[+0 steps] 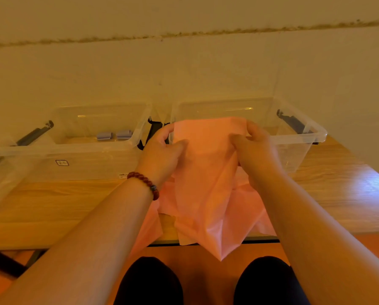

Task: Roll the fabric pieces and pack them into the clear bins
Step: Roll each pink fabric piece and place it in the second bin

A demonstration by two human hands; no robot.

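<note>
A thin, pale pink sheet of fabric [206,172] is held up over the near edge of the table, in front of the two bins. Its top edge is raised before the right bin, and its lowest corner hangs past the near edge. It is gripped near the top by both hands: the left hand [162,150] is curled round its left side, with the thumb pressed on the front, and the right hand [256,148] is curled round its right side, where the cloth is bunched. More pink fabric is spread on the table beneath and draped over the near edge; whether it is the same piece cannot be told.

Two clear plastic bins are set side by side toward the far edge of the light wooden table [52,205]. Two small grey-blue fabric rolls [104,135] are laid next to each other in the left bin [63,148]. The inside of the right bin [298,137] is partly hidden by the held sheet. Black latches [292,122] are fitted at the bins' ends. A dark red bead bracelet [144,180] is worn on the left wrist.
</note>
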